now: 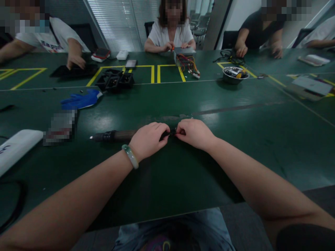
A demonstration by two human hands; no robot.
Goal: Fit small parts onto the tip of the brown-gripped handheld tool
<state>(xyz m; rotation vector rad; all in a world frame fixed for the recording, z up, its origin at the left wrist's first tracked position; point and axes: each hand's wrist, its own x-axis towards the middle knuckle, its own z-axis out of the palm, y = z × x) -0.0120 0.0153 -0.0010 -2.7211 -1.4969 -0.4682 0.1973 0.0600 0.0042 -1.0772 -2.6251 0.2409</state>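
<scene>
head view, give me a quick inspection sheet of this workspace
surface: dark green table, yellow tape outlines on the far side, patches of glare
job's things: dark tool lying flat, metal tip pointing left
clutter: blue glove, black trays, metal bowl of small parts, white object at the left edge
hands: left hand closed over the tool's right end; right hand pinching that same end; bracelet on the left wrist
cables: coloured wires spilling from a grey box; black loop at near left
surroundings: other people seated along the far side, window blinds behind
</scene>
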